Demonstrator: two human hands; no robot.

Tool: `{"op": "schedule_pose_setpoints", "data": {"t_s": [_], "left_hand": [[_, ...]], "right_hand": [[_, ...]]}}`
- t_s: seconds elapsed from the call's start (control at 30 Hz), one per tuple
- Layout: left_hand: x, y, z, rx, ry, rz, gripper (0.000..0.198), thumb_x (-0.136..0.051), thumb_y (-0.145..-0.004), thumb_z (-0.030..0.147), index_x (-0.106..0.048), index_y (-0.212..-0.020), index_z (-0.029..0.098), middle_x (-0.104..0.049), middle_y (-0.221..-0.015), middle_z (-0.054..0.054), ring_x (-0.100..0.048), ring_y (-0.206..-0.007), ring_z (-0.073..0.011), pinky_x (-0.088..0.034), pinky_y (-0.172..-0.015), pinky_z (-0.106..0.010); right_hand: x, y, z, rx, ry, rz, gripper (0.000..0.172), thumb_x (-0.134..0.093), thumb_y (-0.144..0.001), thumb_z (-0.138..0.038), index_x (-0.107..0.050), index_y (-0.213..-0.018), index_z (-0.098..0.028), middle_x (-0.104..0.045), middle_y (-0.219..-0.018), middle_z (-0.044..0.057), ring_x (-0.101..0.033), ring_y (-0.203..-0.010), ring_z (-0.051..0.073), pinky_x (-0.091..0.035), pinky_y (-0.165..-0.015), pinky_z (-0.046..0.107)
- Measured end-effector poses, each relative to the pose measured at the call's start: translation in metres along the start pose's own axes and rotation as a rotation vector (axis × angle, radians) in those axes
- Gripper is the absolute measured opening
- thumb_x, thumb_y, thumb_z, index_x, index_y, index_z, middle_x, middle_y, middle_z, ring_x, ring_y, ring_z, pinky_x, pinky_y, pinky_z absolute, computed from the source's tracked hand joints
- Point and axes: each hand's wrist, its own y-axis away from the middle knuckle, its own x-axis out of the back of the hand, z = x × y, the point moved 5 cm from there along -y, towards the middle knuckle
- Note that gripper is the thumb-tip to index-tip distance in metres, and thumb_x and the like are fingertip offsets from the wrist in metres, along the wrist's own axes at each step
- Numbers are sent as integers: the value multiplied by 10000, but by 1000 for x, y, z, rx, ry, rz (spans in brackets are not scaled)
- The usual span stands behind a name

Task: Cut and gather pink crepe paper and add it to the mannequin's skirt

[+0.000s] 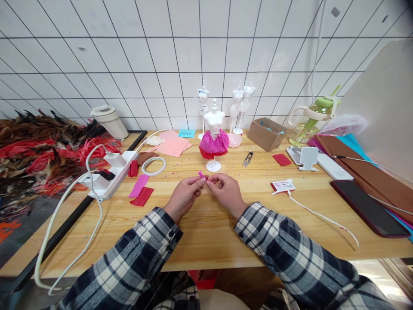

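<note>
Over the middle of the wooden table, my left hand (189, 191) and my right hand (225, 191) meet fingertip to fingertip. A small magenta paper strip (201, 174) sticks up from the pinch of my left hand. The right fingertips are pressed together at the strip's lower end; whether they grip it too is partly hidden. Just beyond the hands stands a small white dress-form mannequin (214, 118) on a round base. It wears a ruffled skirt (214, 144), magenta above with a red fringe below.
Left lie magenta paper (139, 186), red paper (142, 196), a tape roll (154, 165) and a power strip (113, 176). Thread snips (248, 159), a cardboard box (267, 134) and a red piece (282, 159) lie right. A phone (368, 209) is far right. More mannequins (237, 101) stand behind.
</note>
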Motion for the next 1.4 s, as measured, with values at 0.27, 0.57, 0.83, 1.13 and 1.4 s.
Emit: {"op": "schedule_pose_setpoints", "data": {"t_s": [0.27,0.57,0.83,1.13,1.4], "left_hand": [[2,1,4,-92,-125,44,322,-780,-682,401,-760,-898,163,-723,-857,-52,-580,-712,-109,-430,-623,-216],[-1,14,42,-528,-937,-106,217,-634,-825,363,-763,-813,189,-742,-918,-83,-658,-906,-213,-485,-877,-354],[-9,17,36,-644,-1229,-199,195,-596,-866,340,-748,-845,219,-741,-857,-56,-640,-852,-193,-457,-869,-368],[-12,25,43,-777,-1384,-56,416,-696,-786,442,-680,-1150,242,-664,-1207,-80,-521,-1175,-259,-352,-1034,-453],[-14,33,51,-816,-1445,72,130,-630,-858,360,-752,-875,318,-728,-1067,-8,-552,-1142,-244,-199,-1094,-529]], "right_hand": [[-4,0,5,2,23,-42,178,-618,-823,-338,-728,-831,-199,-722,-784,12,-603,-660,135,-465,-655,244],[11,-4,-7,253,158,-183,396,-683,-824,-409,-677,-1190,-259,-717,-989,28,-601,-795,138,-455,-738,247],[9,-3,-9,269,352,-227,196,-659,-850,-410,-761,-926,-261,-740,-891,23,-590,-891,172,-409,-833,289],[13,-3,-13,247,355,-139,151,-632,-871,-331,-731,-851,-219,-728,-866,28,-610,-860,164,-415,-835,288],[12,0,-13,244,307,-55,150,-634,-854,-327,-716,-830,-204,-705,-795,18,-585,-737,147,-426,-748,264]]}}
